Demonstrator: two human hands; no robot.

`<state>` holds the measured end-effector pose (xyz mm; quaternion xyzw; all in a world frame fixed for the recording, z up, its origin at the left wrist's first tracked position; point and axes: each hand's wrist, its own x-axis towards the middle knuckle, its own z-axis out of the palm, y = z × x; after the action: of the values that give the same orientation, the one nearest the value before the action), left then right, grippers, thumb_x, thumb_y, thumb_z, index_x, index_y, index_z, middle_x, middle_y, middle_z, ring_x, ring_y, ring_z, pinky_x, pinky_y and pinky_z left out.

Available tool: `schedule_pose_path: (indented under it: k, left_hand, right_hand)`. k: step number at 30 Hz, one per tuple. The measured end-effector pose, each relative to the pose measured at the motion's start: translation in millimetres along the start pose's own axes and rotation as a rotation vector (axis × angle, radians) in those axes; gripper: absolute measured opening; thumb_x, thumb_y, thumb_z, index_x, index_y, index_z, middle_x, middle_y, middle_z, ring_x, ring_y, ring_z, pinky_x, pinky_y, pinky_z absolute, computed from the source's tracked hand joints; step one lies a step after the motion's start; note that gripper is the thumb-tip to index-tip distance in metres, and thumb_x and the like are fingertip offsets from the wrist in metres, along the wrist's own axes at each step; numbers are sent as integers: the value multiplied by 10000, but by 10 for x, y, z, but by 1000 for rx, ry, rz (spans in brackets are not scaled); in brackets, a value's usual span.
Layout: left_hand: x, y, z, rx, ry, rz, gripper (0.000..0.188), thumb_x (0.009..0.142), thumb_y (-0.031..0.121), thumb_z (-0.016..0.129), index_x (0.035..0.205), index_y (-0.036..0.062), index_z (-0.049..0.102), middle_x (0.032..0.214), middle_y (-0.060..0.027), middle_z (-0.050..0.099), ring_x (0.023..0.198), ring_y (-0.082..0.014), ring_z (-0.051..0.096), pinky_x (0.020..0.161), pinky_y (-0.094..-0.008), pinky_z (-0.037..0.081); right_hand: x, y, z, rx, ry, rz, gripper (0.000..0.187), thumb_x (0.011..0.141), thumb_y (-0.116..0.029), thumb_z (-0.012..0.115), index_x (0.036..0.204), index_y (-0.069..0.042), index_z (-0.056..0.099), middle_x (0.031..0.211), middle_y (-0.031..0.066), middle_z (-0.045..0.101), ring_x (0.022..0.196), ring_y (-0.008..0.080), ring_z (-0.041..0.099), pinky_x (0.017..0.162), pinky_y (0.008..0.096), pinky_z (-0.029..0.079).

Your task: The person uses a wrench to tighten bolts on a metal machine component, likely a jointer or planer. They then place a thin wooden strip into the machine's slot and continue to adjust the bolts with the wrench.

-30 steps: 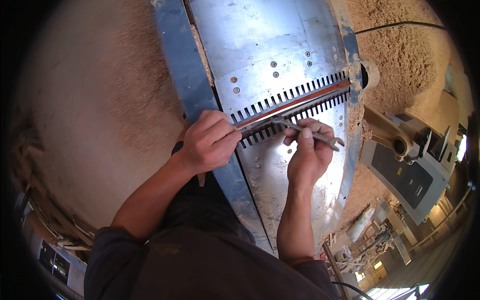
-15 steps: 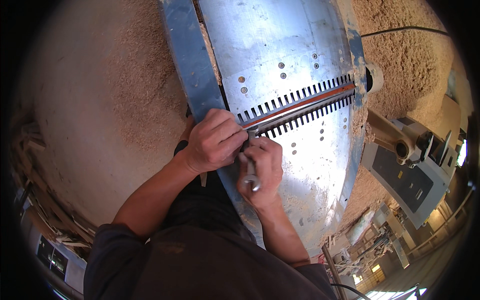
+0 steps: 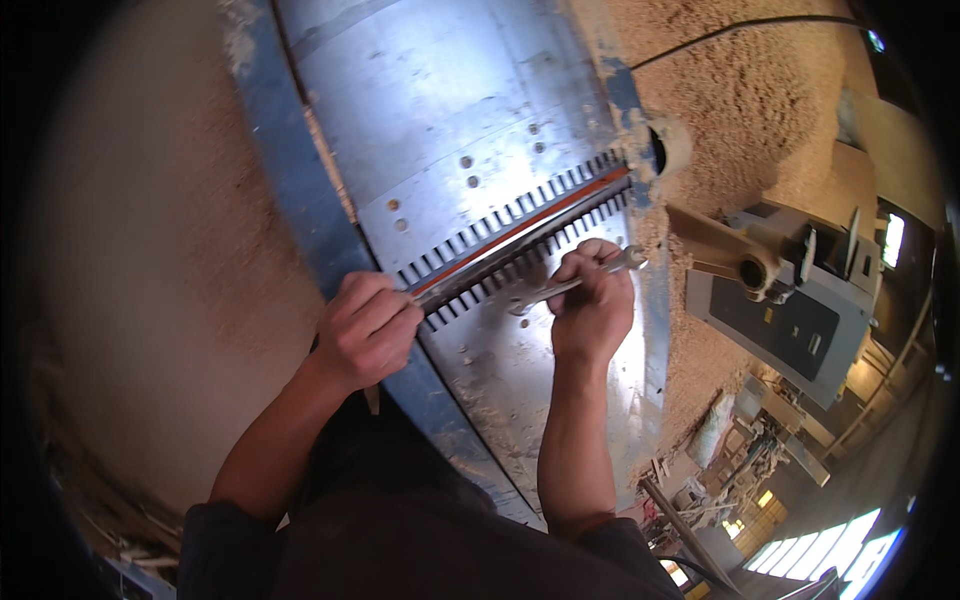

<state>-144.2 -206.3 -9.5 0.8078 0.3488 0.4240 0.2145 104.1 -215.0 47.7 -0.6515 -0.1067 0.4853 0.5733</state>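
Note:
A double-ended open-end wrench (image 3: 542,294) is gripped in my right hand (image 3: 596,318), held across the metal jointer bed (image 3: 440,110) just on the near side of the toothed slot. One wrench jaw points left, the other sticks out to the right past my fingers. My left hand (image 3: 366,332) is closed at the left end of the slot, fingertips pinched against the cutterhead (image 3: 500,254); what they hold, if anything, is hidden. A reddish-orange strip (image 3: 560,210) runs along the slot beside a bright metal edge.
A blue painted side rail (image 3: 300,190) borders the bed on the left. Heaps of sawdust (image 3: 740,110) lie beyond the right side, crossed by a black cable (image 3: 740,32). A grey machine (image 3: 780,320) stands at the right, with wood scraps (image 3: 760,450) below it.
My right hand with the wrench has moved right, away from my left hand, out over the bed. My left hand stays at the slot's left end. The whole view has shifted.

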Motion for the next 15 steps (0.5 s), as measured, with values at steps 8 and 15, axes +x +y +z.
schedule_pose_path:
  k: [8,15]
  left_hand:
    - [51,31,-24,-2,-90,49,177,633,-63,725,793,-12,671,820,-87,630,795,-263,614,660,-369,473]
    - [59,19,-41,-6,-139,63,169,658,-62,739,802,-6,670,833,-82,631,795,-264,616,667,-368,475]
  right_hand:
    - [975,-415,-347,-436,211,-183,177,914,-56,626,1059,31,677,691,28,577,457,83,445,394,237,298]
    - [1330,-565,-396,-669,164,-222,197,882,-90,683,1001,59,732,725,38,651,639,106,575,594,279,461]
